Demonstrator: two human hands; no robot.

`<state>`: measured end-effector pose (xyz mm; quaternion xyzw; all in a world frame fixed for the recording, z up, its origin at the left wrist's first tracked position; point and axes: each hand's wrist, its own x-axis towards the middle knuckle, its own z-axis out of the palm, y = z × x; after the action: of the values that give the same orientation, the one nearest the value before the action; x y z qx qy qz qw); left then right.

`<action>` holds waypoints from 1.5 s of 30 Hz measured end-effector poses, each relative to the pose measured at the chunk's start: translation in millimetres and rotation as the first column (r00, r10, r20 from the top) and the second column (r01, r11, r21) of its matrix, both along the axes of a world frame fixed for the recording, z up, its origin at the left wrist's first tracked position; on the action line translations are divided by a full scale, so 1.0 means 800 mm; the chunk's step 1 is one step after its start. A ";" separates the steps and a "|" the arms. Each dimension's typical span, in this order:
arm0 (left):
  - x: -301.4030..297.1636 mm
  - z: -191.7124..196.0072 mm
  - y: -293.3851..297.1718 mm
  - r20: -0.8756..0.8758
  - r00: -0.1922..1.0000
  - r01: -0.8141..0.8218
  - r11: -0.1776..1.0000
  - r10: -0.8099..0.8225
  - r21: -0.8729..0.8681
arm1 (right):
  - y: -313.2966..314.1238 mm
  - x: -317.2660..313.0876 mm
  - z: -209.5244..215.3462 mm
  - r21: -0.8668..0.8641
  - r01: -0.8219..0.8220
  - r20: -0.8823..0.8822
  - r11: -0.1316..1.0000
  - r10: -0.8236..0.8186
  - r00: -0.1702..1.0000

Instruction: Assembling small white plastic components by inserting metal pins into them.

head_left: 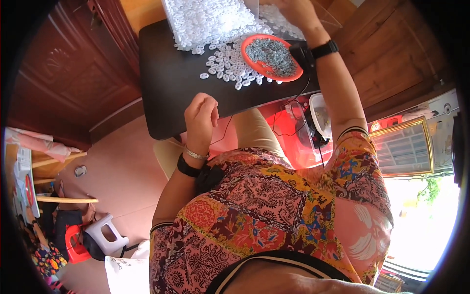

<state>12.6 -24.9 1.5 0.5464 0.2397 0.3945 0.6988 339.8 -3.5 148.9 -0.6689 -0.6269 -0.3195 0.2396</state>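
My left hand [201, 113] is held at the near edge of the black table [169, 93], its fingers curled together; what they hold, if anything, is hidden. My right hand [296, 13] reaches to the far right of the table, over a clear container with white pieces [280, 22]. Its fingers are partly cut off by the top of the view. Loose small white oval plastic pieces with holes [230, 63] lie spread between the hands. Beside them, a red plate [250, 61] bears a heap of tiny silvery metal parts [274, 55], close to my right wrist.
At the back a clear bin [170, 19] of white ovals spills onto the table. Black cables [279, 132] hang below the table edge near a white tub [320, 115]. Wooden furniture [396, 54] stands right. Another person [49, 245] sits at far left beside stools [107, 235].
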 end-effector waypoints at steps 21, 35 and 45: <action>-0.002 0.001 0.002 -0.043 0.999 0.033 0.999 -0.034 -0.026 | 0.031 -0.184 -0.147 -0.606 -0.452 -0.387 0.654 0.254 0.886; -0.004 0.005 0.001 -0.032 0.998 0.043 0.997 -0.045 -0.058 | 0.088 -0.108 -0.147 -0.641 -0.062 0.123 0.765 0.182 0.976; -0.002 0.002 0.002 -0.069 0.997 0.043 0.999 -0.045 -0.031 | 0.049 -0.153 -0.145 -0.616 -0.432 -0.259 0.659 0.348 0.901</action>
<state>10.7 -23.3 3.1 0.5545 0.2579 0.3561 0.7065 217.3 35.8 33.2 -0.5768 -0.8119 0.0218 0.0874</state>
